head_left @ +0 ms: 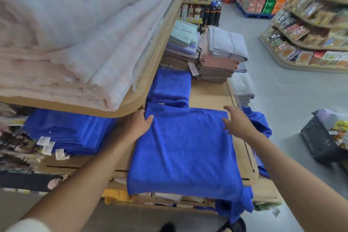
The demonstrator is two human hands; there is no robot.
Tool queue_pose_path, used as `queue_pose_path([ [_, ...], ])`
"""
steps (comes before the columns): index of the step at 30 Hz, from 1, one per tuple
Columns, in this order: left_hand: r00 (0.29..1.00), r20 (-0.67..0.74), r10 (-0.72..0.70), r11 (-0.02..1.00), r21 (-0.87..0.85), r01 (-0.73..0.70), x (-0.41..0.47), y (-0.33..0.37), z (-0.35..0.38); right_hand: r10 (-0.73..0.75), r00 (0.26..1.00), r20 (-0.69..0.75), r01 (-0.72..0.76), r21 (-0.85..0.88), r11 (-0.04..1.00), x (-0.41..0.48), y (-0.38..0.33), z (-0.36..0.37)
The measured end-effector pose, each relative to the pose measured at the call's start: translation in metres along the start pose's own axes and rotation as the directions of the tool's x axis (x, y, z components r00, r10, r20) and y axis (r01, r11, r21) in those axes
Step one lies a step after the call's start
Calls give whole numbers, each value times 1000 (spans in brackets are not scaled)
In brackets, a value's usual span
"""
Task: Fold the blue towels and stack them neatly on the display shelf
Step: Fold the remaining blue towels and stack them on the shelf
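Nearest the person, the front edge of the blue towel (184, 149) droops over the lip of the display shelf (209, 92), and a bunch of loose blue cloth (235, 207) hangs below its right corner. The towel lies flat and spread out. Its long axis runs straight away from the person, so most of it lies between the two forearms.

Both hands are at its far end. The left hand (138, 124) rests on the far left corner with the thumb laid on the cloth and the fingers straight along the edge; no pinch shows. The right hand (236, 121) is at the far right corner with its fingers spread and relaxed. It holds nothing, and I cannot tell whether it touches the cloth or is just above it. Neither hand is closer than the other. I judge the next fold would bring this far edge back toward the person, so each hand needs to take its own corner.

Left of the towel, under the upper shelf, sits a folded blue stack (69, 130) with white tags (47, 147) too blurred to read. Just beyond the far edge is a smaller folded blue pile (170, 86). More unfolded blue towels (259, 122) spill over the right side. Packaging on the far aisle shelves is too blurred to read.
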State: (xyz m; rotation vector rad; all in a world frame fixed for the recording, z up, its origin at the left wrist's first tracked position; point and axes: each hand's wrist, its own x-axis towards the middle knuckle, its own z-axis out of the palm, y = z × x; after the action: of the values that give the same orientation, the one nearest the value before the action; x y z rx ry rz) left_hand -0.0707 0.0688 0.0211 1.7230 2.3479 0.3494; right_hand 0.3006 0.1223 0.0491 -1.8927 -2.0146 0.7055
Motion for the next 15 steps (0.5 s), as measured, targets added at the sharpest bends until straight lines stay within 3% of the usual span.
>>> queue_pose_path([
  [3, 994, -78, -77, 997, -31, 75, 8, 6, 6, 64, 995, 72, -54, -129, 990, 33, 7, 0],
  [6, 986, -85, -146, 955, -272, 118, 10, 13, 13, 52, 994, 95, -38, -150, 988, 46, 14, 4],
  [8, 986, -8, -164, 834, -534, 135, 13, 21, 14, 42, 997, 69, -33, -127, 991, 50, 16, 4],
  [11, 982, 112, -151, 501, -848, 174, 12, 28, 4, 58, 994, 88, -48, -106, 993, 54, 17, 2],
  [13, 972, 223, -77, 334, -913, 235, 10, 30, -4, 110, 987, 117, -104, -55, 993, 56, 15, -1],
  [15, 964, 266, -17, 308, -916, 258, 10, 29, -9, 156, 976, 149, -157, -6, 988, 57, 12, -3],
])
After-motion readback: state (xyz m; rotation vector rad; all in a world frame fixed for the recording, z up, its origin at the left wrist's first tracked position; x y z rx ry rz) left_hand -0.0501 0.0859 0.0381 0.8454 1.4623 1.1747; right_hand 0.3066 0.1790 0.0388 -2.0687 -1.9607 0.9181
